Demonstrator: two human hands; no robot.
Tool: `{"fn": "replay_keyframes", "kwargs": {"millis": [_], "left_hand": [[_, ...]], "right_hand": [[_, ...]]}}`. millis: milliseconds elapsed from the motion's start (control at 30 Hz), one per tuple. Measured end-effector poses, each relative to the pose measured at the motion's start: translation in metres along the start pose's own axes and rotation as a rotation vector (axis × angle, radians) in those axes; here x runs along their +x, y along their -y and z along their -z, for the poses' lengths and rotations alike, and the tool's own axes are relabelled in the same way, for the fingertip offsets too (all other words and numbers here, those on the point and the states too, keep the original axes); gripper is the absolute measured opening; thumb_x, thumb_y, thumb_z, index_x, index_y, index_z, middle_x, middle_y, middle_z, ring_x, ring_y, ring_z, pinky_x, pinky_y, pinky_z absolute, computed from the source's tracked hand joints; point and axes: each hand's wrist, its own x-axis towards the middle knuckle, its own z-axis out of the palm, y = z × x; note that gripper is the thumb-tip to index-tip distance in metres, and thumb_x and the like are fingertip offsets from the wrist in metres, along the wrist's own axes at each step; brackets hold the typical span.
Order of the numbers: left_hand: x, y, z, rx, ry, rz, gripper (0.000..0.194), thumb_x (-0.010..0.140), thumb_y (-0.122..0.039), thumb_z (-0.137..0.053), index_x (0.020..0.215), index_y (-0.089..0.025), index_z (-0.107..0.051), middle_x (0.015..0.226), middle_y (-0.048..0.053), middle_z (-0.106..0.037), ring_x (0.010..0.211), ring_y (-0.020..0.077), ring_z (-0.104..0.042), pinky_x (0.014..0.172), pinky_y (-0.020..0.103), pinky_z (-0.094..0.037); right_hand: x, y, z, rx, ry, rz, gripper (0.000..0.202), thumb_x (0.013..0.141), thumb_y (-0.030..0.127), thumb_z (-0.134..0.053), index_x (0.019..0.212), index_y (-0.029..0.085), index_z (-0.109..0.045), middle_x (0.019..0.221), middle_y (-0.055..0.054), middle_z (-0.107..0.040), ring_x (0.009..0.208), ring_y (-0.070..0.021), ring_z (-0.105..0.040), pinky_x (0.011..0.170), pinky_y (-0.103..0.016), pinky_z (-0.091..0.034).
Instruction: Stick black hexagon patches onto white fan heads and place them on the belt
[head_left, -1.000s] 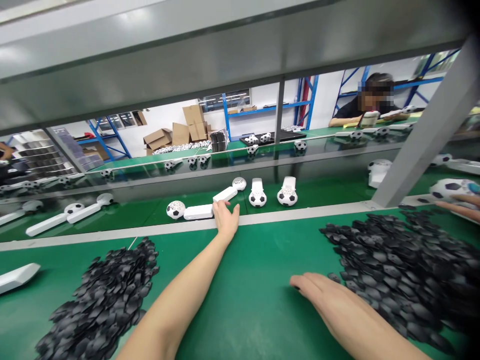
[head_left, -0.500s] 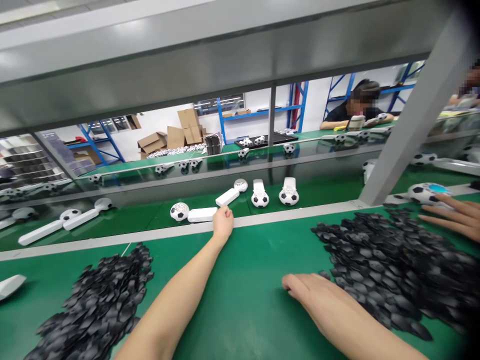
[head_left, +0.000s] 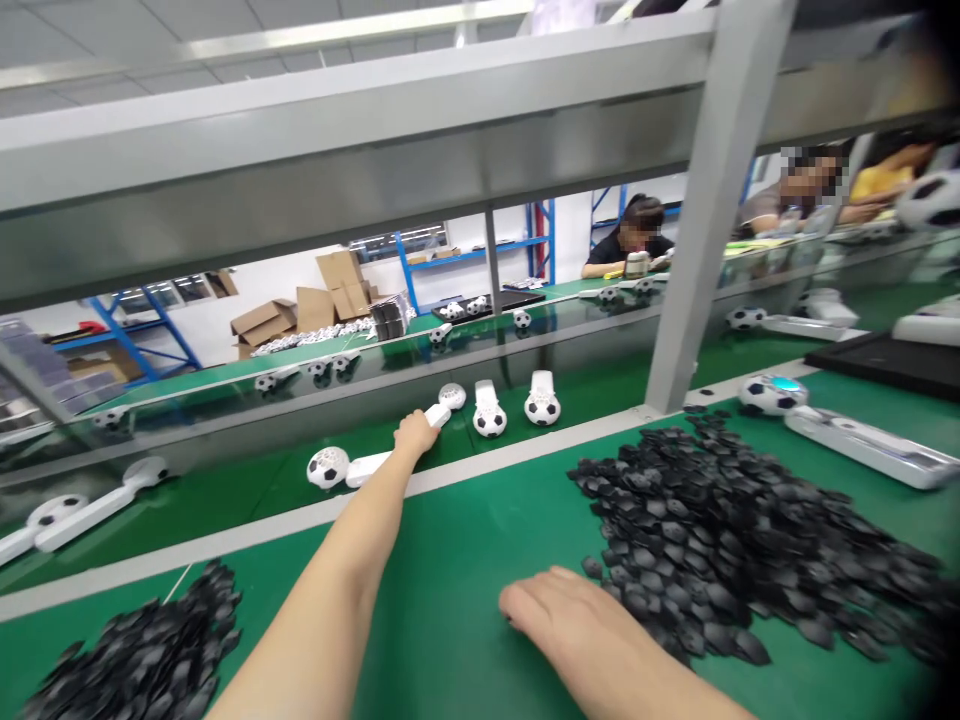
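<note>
I'd judge this the grasping step: my left fingers (head_left: 421,424) curl over the white handle (head_left: 439,413) of a ball-headed piece (head_left: 451,397) on the green strip (head_left: 262,490), and the next move seems to call for a firm wrap, clear of the two similar pieces (head_left: 490,419) right of those fingers. The blocky handle shows just past my fingers, ending in a rounded, pale, patterned head. My right fingers (head_left: 525,601) are low over the worktop (head_left: 435,590), black parts (head_left: 697,540) heaped on their right; with both undersides hidden, I can't tell how tightly either set is drawn in or whether the right holds anything.
</note>
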Motion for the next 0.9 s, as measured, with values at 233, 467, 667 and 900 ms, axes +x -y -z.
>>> {"fn": "replay_keyframes", "kwargs": {"millis": [233,467,667,900], "left_hand": [[-0.034,-0.009,0.039,-0.033,0.063,-0.22,0.032,0.085,-0.035,-0.048,0.108,-0.013,-0.052,0.105,0.01,-0.057,0.092,0.0212,-0.056,0.079,0.037,-0.045],[-0.179,0.039,0.084,-0.126,0.144,-0.43,0.041,0.083,-0.038,-0.042,0.12,-0.02,-0.044,0.116,0.009,-0.054,0.104,0.0253,-0.05,0.087,0.035,-0.038],[-0.265,0.069,0.083,-0.098,0.32,-0.341,0.042,0.082,-0.041,-0.042,0.12,-0.024,-0.046,0.107,0.009,-0.058,0.094,0.028,-0.053,0.08,0.04,-0.041],[-0.244,0.038,0.068,-0.264,0.317,-0.461,0.08,0.062,-0.047,-0.066,0.131,-0.025,-0.034,0.131,0.008,-0.043,0.117,0.0292,-0.041,0.094,0.041,-0.034]], "right_hand": [[0.009,-0.008,0.012,0.068,-0.14,-0.089,0.012,0.082,0.009,-0.048,0.077,0.019,-0.052,0.076,0.0,-0.056,0.07,-0.0147,-0.048,0.062,-0.026,-0.038],[0.012,-0.017,0.023,0.475,-0.266,-0.228,0.009,0.085,0.016,-0.048,0.078,0.018,-0.053,0.08,-0.001,-0.055,0.079,-0.0135,-0.051,0.073,-0.025,-0.041],[0.012,-0.012,0.016,0.543,-0.168,-0.232,0.007,0.083,0.018,-0.051,0.077,0.018,-0.055,0.087,-0.003,-0.055,0.084,-0.015,-0.052,0.074,-0.027,-0.041],[0.007,0.002,0.005,0.544,-0.036,-0.109,0.005,0.081,0.017,-0.056,0.079,0.02,-0.058,0.098,-0.003,-0.052,0.098,-0.0162,-0.048,0.09,-0.034,-0.036]]}}
